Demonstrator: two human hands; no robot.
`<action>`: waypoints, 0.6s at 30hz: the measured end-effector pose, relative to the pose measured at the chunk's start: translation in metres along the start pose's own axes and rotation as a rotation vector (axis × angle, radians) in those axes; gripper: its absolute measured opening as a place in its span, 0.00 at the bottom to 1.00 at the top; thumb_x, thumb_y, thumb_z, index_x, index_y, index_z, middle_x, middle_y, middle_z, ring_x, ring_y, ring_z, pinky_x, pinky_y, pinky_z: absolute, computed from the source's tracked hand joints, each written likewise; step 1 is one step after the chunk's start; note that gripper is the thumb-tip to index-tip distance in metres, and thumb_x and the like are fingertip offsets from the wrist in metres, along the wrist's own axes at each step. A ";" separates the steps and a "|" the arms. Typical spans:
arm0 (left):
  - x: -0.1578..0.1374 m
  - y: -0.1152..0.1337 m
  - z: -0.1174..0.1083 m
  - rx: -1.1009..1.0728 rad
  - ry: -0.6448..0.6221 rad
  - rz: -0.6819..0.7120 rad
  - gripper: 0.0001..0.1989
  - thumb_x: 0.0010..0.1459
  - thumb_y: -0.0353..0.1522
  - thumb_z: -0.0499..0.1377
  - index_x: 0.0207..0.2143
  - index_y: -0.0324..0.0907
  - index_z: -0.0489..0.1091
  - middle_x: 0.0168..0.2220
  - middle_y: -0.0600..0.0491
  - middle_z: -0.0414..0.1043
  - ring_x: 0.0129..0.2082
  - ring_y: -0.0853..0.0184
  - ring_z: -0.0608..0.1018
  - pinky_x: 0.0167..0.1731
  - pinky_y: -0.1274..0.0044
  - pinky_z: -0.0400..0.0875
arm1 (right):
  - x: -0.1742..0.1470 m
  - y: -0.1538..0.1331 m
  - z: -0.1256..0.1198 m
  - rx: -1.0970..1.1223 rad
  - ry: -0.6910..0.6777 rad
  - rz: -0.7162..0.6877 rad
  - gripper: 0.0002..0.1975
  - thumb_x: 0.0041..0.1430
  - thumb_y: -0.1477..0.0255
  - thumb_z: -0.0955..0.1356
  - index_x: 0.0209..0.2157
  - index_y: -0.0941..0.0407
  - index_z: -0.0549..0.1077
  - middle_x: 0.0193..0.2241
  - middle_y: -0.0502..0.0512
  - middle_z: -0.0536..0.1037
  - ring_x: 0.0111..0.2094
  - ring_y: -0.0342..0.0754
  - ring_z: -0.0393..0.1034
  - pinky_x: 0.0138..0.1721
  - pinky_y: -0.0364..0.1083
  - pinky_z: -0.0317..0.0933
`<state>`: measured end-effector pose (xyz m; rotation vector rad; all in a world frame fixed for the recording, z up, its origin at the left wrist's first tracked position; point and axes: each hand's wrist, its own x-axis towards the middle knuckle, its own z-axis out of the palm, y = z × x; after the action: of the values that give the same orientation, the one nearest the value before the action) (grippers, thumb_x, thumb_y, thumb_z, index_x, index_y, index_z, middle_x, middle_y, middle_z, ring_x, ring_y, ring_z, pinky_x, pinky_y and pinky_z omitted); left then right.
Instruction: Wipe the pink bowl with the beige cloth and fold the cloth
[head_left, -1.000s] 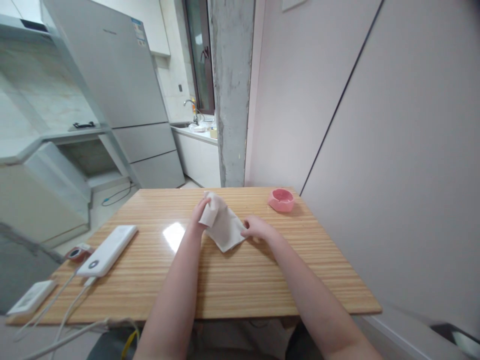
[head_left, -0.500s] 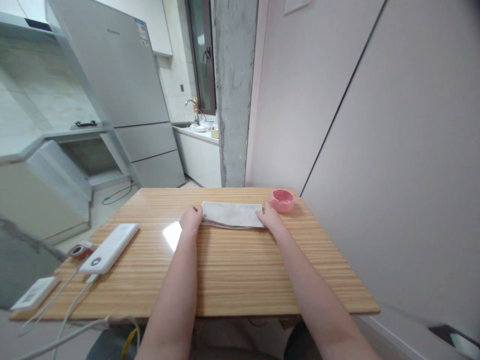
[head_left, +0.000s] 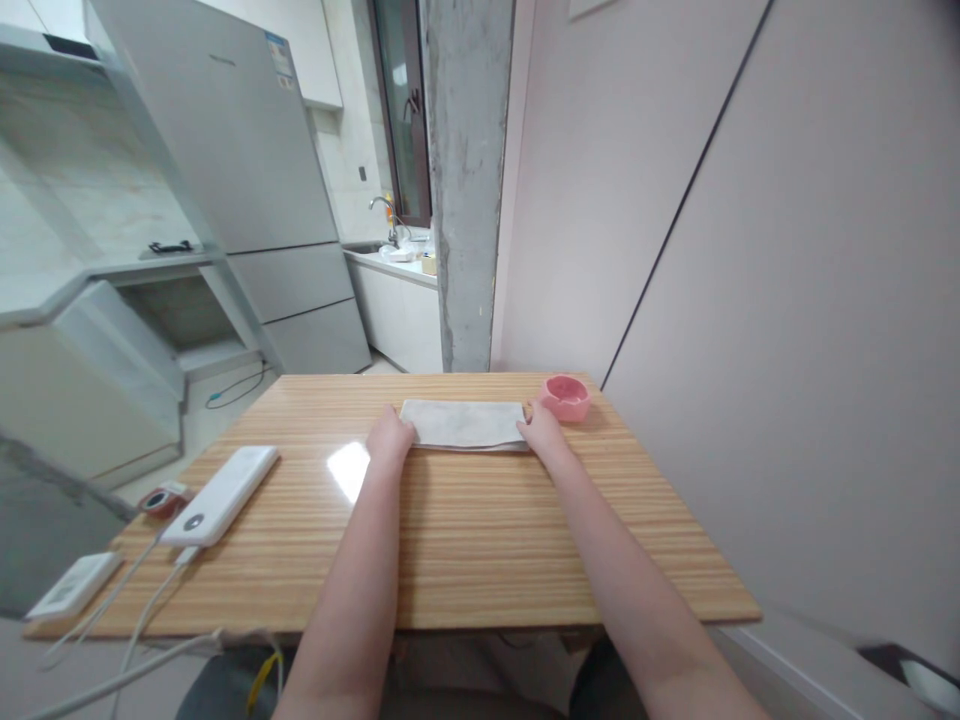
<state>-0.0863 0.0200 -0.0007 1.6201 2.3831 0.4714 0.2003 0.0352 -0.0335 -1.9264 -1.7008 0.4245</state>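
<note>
A pale grey-white folded cloth (head_left: 466,424) lies as a long strip across the far part of the wooden table (head_left: 495,540). Its left end is pinched by my left hand (head_left: 389,434), thumb on top and fingers tucked around the edge. At the other end my right hand (head_left: 539,425) grips the cloth in the same way. The layers of the fold show along the near edge. Just beyond my right hand stands a pink ashtray-like bowl (head_left: 565,398), close to the fingers. Fingertips under the cloth are hidden.
On the table's left lie a white power bank (head_left: 221,495) with a cable (head_left: 150,605), a roll of tape (head_left: 159,502) and a small white box (head_left: 75,585). A wall (head_left: 712,300) borders the right side. Behind stand a concrete pillar (head_left: 469,200) and a fridge (head_left: 217,130).
The cloth's near edge has come down flatter and straighter, its layers closer together. My left hand has shifted slightly right over the cloth's end; my right hand has barely moved.
</note>
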 end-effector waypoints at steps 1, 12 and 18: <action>0.000 -0.001 0.000 0.020 -0.028 -0.007 0.19 0.54 0.36 0.53 0.48 0.38 0.64 0.47 0.37 0.73 0.48 0.52 0.75 0.41 0.68 0.68 | -0.001 0.000 -0.001 -0.021 -0.023 -0.010 0.23 0.52 0.73 0.68 0.51 0.60 0.68 0.42 0.61 0.77 0.44 0.51 0.72 0.43 0.44 0.62; 0.006 -0.004 0.002 0.081 -0.101 -0.012 0.16 0.56 0.38 0.50 0.39 0.39 0.71 0.46 0.37 0.74 0.48 0.51 0.75 0.41 0.68 0.69 | -0.007 -0.008 -0.013 -0.229 -0.164 0.045 0.11 0.53 0.64 0.69 0.33 0.58 0.75 0.35 0.61 0.79 0.39 0.53 0.74 0.35 0.44 0.61; 0.002 -0.002 0.000 0.077 -0.071 -0.016 0.19 0.59 0.38 0.48 0.47 0.38 0.67 0.46 0.37 0.74 0.48 0.52 0.76 0.42 0.68 0.69 | -0.009 -0.010 -0.010 -0.227 -0.168 0.018 0.08 0.51 0.71 0.66 0.32 0.58 0.76 0.32 0.61 0.79 0.36 0.52 0.74 0.33 0.43 0.61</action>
<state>-0.0884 0.0212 -0.0014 1.6196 2.3879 0.3175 0.1963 0.0249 -0.0203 -2.1197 -1.9108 0.4258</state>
